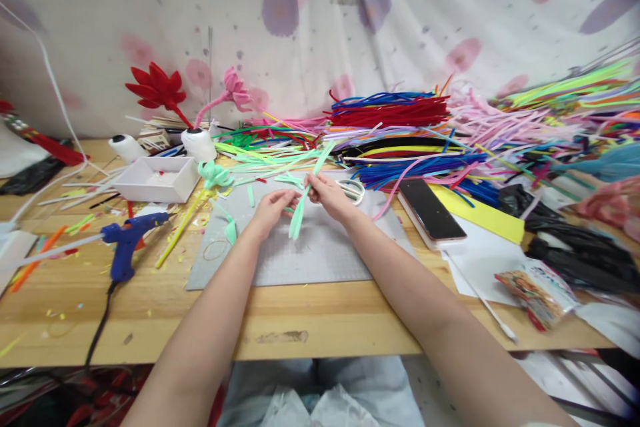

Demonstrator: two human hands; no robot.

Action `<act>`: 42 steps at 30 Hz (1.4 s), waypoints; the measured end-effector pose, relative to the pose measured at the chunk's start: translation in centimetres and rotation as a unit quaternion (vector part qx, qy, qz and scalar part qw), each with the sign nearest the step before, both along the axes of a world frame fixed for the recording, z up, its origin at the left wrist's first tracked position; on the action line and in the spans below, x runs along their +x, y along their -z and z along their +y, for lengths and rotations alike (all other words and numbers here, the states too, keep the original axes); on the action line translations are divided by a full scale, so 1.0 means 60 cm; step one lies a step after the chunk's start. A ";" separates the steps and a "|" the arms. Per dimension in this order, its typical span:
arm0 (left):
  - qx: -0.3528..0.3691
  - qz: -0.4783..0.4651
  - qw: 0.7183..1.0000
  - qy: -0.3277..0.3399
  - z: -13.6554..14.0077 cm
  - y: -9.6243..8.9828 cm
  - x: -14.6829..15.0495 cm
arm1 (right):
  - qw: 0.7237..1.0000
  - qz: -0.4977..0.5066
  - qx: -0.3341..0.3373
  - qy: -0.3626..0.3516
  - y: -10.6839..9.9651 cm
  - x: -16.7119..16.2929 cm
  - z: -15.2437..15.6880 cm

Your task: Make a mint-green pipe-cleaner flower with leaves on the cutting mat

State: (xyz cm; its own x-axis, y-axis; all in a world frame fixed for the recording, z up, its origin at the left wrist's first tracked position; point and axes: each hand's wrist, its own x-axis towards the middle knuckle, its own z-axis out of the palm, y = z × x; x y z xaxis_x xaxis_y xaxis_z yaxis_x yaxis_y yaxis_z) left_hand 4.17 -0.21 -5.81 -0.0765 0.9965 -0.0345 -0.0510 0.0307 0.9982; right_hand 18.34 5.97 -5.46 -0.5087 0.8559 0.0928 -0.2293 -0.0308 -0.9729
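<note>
Over the grey cutting mat [325, 267], my right hand [330, 197] pinches a bundle of mint-green pipe cleaners [298, 217]. One end of the bundle points up and away, and a folded loop hangs toward me. My left hand [274, 212] is beside it on the left, fingers closed on a bit of the same green strands; its exact grip is partly hidden. White-handled scissors [356, 192] lie just behind my right hand. Left of my left hand, a short curled green piece [231, 229] rests on the mat. A green flower-like shape on a yellow stem [185, 227] lies farther left.
A blue glue gun [126, 250] with a black cord lies left, near a white box [159, 179]. Red [159, 85] and pink [235, 90] flowers stand behind. Pipe cleaner piles [395, 110] line the back. A phone [431, 209] and snack packet [537, 290] lie right.
</note>
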 end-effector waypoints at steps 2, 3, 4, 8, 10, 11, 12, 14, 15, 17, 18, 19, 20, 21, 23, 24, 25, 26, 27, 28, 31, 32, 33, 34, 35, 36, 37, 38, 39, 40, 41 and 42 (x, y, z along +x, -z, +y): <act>-0.014 0.014 0.999 0.035 -0.004 0.002 0.010 | 0.999 -0.035 0.010 -0.003 0.001 -0.012 -0.011; -0.011 0.016 0.999 0.033 -0.005 0.004 0.014 | 0.999 -0.050 0.013 0.006 0.003 -0.017 -0.015; -0.007 0.006 1.000 0.014 -0.005 0.006 0.018 | 0.998 -0.061 0.014 0.021 0.006 -0.021 -0.019; 0.007 -0.115 0.983 -0.143 0.002 0.011 0.022 | 0.996 -0.083 0.016 0.035 0.022 -0.031 -0.031; 0.011 -0.147 0.973 -0.178 0.006 0.011 0.019 | 0.994 -0.102 0.046 -0.012 0.030 -0.034 -0.037; 0.014 -0.152 0.971 -0.184 0.007 0.011 0.017 | 0.991 -0.113 0.063 -0.035 0.033 -0.036 -0.040; 0.017 -0.153 0.970 -0.186 0.008 0.011 0.014 | 0.988 -0.123 0.076 -0.052 0.035 -0.037 -0.042; 0.022 -0.148 0.971 -0.186 0.007 0.012 0.009 | 0.985 -0.137 0.083 -0.071 0.036 -0.038 -0.045; 0.024 -0.140 0.973 -0.182 0.007 0.014 0.007 | 0.984 -0.144 0.078 -0.071 0.036 -0.038 -0.045; 0.025 -0.113 0.979 -0.170 0.005 0.016 0.002 | 0.982 -0.163 0.064 -0.064 0.037 -0.037 -0.044; 0.024 -0.096 0.982 -0.162 0.005 0.018 0.000 | 0.981 -0.175 0.058 -0.056 0.038 -0.037 -0.043; 0.023 -0.078 0.984 -0.156 0.004 0.019 -0.002 | 0.980 -0.186 0.056 -0.046 0.040 -0.037 -0.041; 0.021 -0.063 0.986 -0.153 0.004 0.021 -0.003 | 0.978 -0.197 0.058 -0.036 0.042 -0.037 -0.039; 0.021 -0.051 0.986 -0.154 0.004 0.022 -0.004 | 0.975 -0.209 0.068 -0.025 0.045 -0.038 -0.036; 0.021 -0.034 0.986 -0.160 0.005 0.023 -0.004 | 0.965 -0.239 0.111 0.001 0.048 -0.040 -0.033; 0.020 -0.030 0.986 -0.164 0.005 0.023 -0.004 | 0.956 -0.256 0.140 0.013 0.049 -0.042 -0.031; 0.020 -0.028 0.986 -0.165 0.005 0.023 -0.004 | 0.946 -0.273 0.171 0.023 0.049 -0.043 -0.031; 0.019 -0.031 0.986 -0.165 0.006 0.023 -0.004 | 0.935 -0.291 0.199 0.030 0.048 -0.045 -0.031; 0.016 -0.037 0.985 -0.166 0.006 0.023 -0.004 | 0.922 -0.313 0.225 0.034 0.046 -0.046 -0.033; 0.013 -0.046 0.984 -0.170 0.007 0.023 -0.006 | 0.906 -0.340 0.248 0.035 0.043 -0.046 -0.035; 0.019 -0.072 0.976 -0.203 0.011 0.023 -0.012 | 0.839 -0.446 0.308 0.043 0.033 -0.047 -0.048; 0.024 -0.082 0.972 -0.221 0.012 0.022 -0.015 | 0.815 -0.476 0.327 0.046 0.029 -0.048 -0.052; 0.026 -0.094 0.966 -0.239 0.014 0.021 -0.018 | 0.794 -0.497 0.346 0.048 0.025 -0.049 -0.057; 0.024 -0.110 0.961 -0.254 0.015 0.020 -0.020 | 0.778 -0.509 0.364 0.048 0.021 -0.050 -0.061; 0.018 -0.126 0.955 -0.267 0.016 0.019 -0.023 | 0.767 -0.514 0.380 0.047 0.017 -0.052 -0.065; 0.010 -0.142 0.951 -0.276 0.017 0.018 -0.026 | 0.759 -0.517 0.394 0.046 0.014 -0.054 -0.067; 0.002 -0.155 0.947 -0.282 0.018 0.017 -0.028 | 0.754 -0.518 0.403 0.044 0.011 -0.055 -0.069; -0.004 -0.164 0.944 -0.287 0.019 0.015 -0.029 | 0.750 -0.518 0.408 0.043 0.009 -0.056 -0.071; -0.007 -0.169 0.942 -0.291 0.020 0.014 -0.030 | 0.748 -0.519 0.411 0.042 0.007 -0.057 -0.071; -0.009 -0.173 0.940 -0.294 0.021 0.013 -0.031 | 0.748 -0.519 0.412 0.042 0.006 -0.058 -0.072; -0.010 -0.175 0.938 -0.298 0.022 0.012 -0.031 | 0.747 -0.518 0.413 0.042 0.006 -0.058 -0.072; -0.011 -0.176 0.937 -0.300 0.023 0.012 -0.031 | 0.747 -0.517 0.416 0.041 0.006 -0.057 -0.072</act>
